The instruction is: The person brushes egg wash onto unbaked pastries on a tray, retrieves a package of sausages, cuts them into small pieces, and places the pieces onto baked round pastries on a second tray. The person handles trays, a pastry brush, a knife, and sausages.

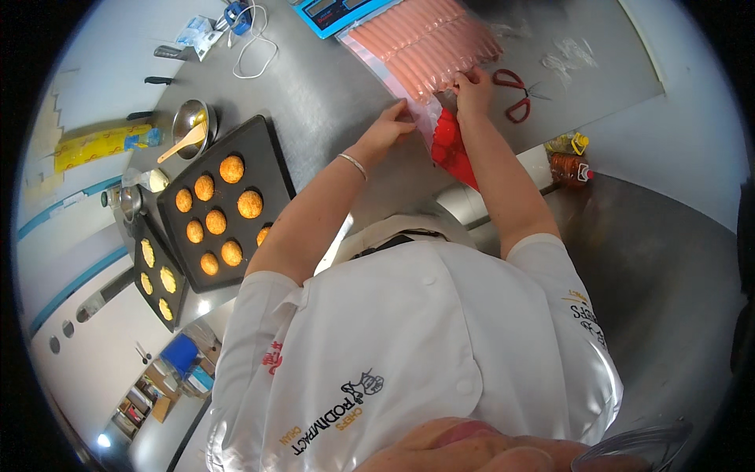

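Observation:
A clear plastic pack of sausages (429, 39) lies on the steel table in front of me, its pale rows running side by side. Its red printed end (450, 145) hangs toward me over the table edge. My left hand (385, 130) is closed on the left margin of the pack, with the fingertips partly hidden. At the near right corner, my right hand (473, 93) pinches the plastic film. Red-handled scissors (515, 94) lie just right of my right hand.
A blue scale (334, 17) stands beyond the pack. Crumpled clear plastic (570, 59) lies at right. Leftward are a tray (271, 153) of round golden buns, another tray (161, 259) with pale pastries, a metal bowl (187, 118) with a wooden spatula, and knives. Oil bottles (570, 169) stand lower right.

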Motion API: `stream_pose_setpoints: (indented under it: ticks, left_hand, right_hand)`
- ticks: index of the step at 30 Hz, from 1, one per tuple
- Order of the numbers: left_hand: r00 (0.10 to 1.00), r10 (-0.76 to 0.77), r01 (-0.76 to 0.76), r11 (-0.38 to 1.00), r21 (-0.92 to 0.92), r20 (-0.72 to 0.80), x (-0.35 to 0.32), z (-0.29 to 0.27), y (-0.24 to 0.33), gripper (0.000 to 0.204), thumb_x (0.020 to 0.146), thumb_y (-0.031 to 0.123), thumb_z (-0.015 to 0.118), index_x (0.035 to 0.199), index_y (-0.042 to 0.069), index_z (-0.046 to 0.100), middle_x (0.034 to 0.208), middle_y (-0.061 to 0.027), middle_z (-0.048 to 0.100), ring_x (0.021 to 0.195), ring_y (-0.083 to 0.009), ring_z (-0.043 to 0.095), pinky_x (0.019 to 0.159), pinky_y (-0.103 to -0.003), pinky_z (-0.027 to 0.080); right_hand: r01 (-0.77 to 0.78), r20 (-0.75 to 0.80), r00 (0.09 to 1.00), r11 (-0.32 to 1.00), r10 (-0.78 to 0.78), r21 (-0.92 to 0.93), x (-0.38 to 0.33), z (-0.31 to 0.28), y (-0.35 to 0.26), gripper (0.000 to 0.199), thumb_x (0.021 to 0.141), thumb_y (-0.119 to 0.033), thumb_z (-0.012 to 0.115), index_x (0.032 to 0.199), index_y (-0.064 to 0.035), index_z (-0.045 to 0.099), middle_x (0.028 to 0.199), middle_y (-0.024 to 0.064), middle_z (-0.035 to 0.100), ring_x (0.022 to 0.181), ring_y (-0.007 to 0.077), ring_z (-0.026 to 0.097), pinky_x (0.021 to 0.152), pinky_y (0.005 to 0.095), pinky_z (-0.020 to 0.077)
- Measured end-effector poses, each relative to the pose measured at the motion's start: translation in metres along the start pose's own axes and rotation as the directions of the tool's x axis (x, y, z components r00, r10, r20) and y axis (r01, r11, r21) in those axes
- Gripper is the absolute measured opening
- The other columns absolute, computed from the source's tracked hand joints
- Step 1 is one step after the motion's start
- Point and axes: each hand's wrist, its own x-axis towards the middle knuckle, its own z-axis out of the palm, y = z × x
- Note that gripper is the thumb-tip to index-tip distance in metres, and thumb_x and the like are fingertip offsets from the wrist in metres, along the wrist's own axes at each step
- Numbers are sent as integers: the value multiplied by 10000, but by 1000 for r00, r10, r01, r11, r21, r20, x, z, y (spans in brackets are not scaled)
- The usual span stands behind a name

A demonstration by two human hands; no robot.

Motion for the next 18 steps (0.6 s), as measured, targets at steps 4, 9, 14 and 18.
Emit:
stream_pose_setpoints:
  ticks: [4,9,14,18]
  left_hand:
    - [999,32,-30,994,-103,13,7,8,3,740,849,116,593,1507,113,255,1365,-4,451,1157,-154,445,915,-310,384]
    - [998,55,-55,998,-20,3,16,6,-2,684,822,76,592,1464,94,354,1259,-13,514,1050,-147,486,855,-292,403]
    - [999,41,-41,999,22,-10,9,14,9,669,810,74,604,1444,99,390,1210,-14,547,1035,-135,510,832,-269,407]
    - [996,66,-63,997,-44,62,20,7,2,619,809,53,612,1404,116,450,1242,-12,549,1095,-131,509,863,-247,395]
  right_hand:
    - [-91,24,996,979,88,181,15,-5,17,304,835,42,618,1119,56,513,1030,149,568,835,222,623,715,319,597]
    - [-127,-5,992,987,129,100,13,1,-1,278,826,37,635,1075,48,512,1017,143,567,841,229,634,689,307,598]
    - [-160,35,987,978,157,133,6,2,-6,276,835,3,647,1063,28,493,1005,132,567,794,214,634,650,285,583]
    - [-71,-51,996,989,78,132,10,10,1,274,850,-72,683,1040,7,502,952,104,580,737,166,609,594,269,558]
